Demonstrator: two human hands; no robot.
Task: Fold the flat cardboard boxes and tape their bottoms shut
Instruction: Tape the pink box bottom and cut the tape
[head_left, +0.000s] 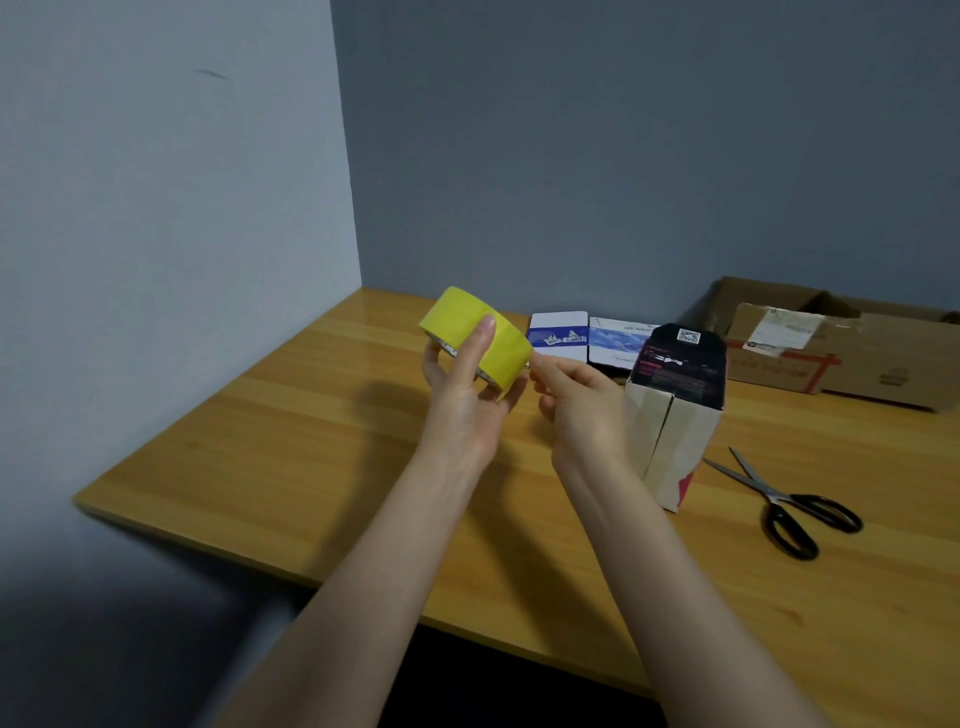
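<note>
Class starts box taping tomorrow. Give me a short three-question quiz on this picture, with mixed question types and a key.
1. True or false: the scissors lie left of the folded box.
2. What does the left hand hold? A scissors; B yellow tape roll; C a flat box.
3. Fill in: the flat blue-and-white boxes lie ____ the roll, nearer the wall.
Key: 1 false, they lie to its right; 2 B; 3 behind.

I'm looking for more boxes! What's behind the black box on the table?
Behind the black box lies flat blue-and-white cardboard; its right end is hidden by the box. Brown cardboard boxes sit further back, to the right.
</note>
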